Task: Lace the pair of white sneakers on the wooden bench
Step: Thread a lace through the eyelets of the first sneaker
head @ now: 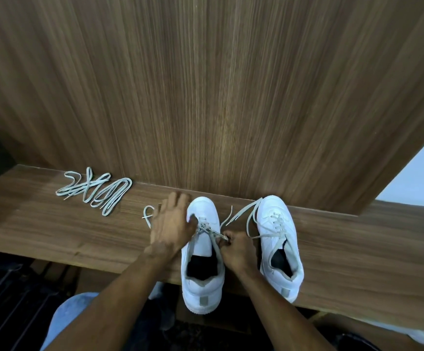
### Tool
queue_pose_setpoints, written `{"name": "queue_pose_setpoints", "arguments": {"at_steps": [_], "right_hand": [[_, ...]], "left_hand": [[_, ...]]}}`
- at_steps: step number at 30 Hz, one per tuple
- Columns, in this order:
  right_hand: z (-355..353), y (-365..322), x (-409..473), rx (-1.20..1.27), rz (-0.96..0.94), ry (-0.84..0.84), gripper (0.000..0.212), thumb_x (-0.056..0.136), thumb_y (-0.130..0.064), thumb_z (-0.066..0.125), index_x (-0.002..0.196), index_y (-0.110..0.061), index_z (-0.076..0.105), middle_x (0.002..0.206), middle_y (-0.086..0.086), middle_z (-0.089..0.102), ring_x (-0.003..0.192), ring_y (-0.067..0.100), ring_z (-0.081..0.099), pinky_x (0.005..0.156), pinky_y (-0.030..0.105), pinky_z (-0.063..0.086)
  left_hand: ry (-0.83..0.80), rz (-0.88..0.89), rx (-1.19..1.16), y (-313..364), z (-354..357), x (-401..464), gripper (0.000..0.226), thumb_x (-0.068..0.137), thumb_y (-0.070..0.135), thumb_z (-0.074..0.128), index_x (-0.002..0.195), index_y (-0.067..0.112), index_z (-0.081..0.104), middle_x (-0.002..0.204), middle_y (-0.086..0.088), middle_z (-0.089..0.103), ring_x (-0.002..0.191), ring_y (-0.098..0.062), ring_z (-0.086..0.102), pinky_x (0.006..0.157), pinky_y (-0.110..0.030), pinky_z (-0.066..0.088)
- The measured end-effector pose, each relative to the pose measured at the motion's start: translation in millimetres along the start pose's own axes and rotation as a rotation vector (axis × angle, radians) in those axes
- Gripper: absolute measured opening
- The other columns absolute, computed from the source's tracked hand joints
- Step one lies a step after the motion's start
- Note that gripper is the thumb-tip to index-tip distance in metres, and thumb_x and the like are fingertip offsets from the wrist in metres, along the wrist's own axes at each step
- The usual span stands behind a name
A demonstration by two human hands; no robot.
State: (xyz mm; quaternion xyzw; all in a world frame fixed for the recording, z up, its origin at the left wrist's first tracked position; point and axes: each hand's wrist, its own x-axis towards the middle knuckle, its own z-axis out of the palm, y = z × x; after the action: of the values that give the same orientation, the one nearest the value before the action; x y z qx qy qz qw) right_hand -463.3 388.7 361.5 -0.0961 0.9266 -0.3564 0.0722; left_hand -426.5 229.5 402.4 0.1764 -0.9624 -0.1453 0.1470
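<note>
Two white sneakers stand toes to the wall on the wooden bench point(54, 234). The left sneaker point(202, 259) overhangs the front edge with its heel. My left hand point(171, 225) lies against that shoe's left side, thumb over the lower eyelets, fingers spread. My right hand point(237, 249) pinches its grey lace point(214, 233) at the shoe's right side. One lace end point(148, 214) curls on the bench left of my left hand. The right sneaker point(279, 239) carries a grey lace through its lower eyelets, with loose ends point(241, 214) trailing to the left.
A loose pile of spare grey laces point(95, 192) lies on the bench at the far left, by the wooden wall panel point(218, 97). My knee in light jeans point(69, 317) is below the bench front. A dark ribbed mat point(6, 300) covers the floor at left.
</note>
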Motion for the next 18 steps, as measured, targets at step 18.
{"name": "queue_pose_setpoints", "arguments": {"at_steps": [18], "right_hand": [[-2.8,-4.2,-2.5,-0.031,0.021,-0.022,0.03,0.087,-0.024,0.059,0.059,-0.02,0.049,0.085,0.007,0.07,0.085,0.03,0.065,0.063,0.026,0.038]], "left_hand": [[0.538,-0.413,-0.585,-7.5,-36.0,38.2,0.005,0.09,0.026,0.058,0.086,0.026,0.06,0.099,-0.003,0.065,0.094,-0.029,0.062,0.088,-0.044,0.047]]}}
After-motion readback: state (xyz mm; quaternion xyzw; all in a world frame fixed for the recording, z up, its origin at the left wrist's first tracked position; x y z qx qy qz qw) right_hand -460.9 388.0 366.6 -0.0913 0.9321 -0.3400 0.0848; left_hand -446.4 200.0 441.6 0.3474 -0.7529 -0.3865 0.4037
